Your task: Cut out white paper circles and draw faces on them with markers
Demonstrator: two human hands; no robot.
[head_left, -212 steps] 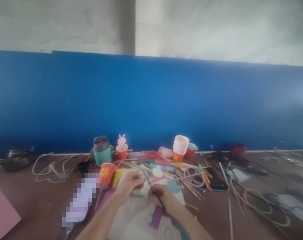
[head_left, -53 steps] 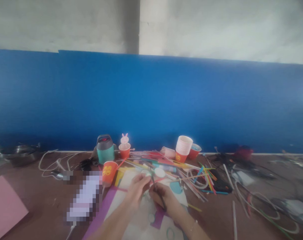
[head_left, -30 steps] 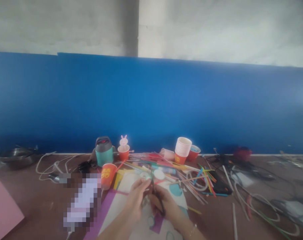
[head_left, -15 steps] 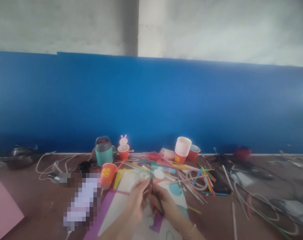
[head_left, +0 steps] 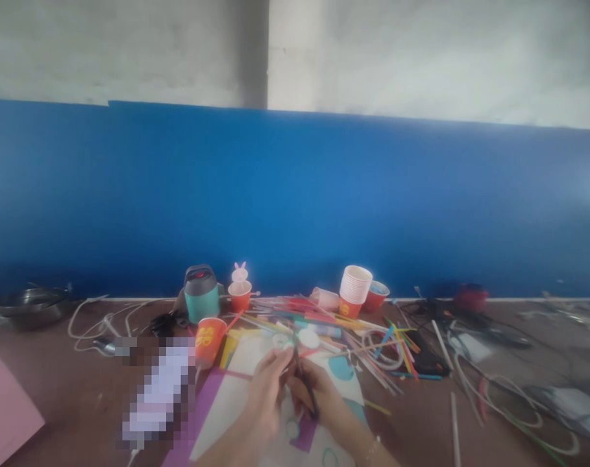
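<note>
My right hand (head_left: 321, 392) is closed around a pair of dark-handled scissors (head_left: 313, 401), whose blades point up and away toward my other hand. My left hand (head_left: 267, 384) is pinched beside the blades; a small pale piece seems to show at its fingertips, too blurred to name. Under both hands lie white paper sheets (head_left: 217, 415), with a purple paper piece (head_left: 304, 436) and a teal ring outline (head_left: 330, 457) on them. Just beyond the fingers is a white round disc (head_left: 308, 338). A teal paper shape (head_left: 342, 368) lies right of my right hand.
An orange paper cup (head_left: 209, 342), a teal jar (head_left: 202, 303) and a cup with a pink rabbit figure (head_left: 239, 292) stand left. Stacked paper cups (head_left: 356, 292) rise behind colored sticks (head_left: 406, 350). White cables (head_left: 513, 402) lie right, pink paper (head_left: 7, 402) far left.
Both hands stay nearly in place at the scissors, with only slight finger movement. The whole view has shifted very little; nothing else has visibly moved.
</note>
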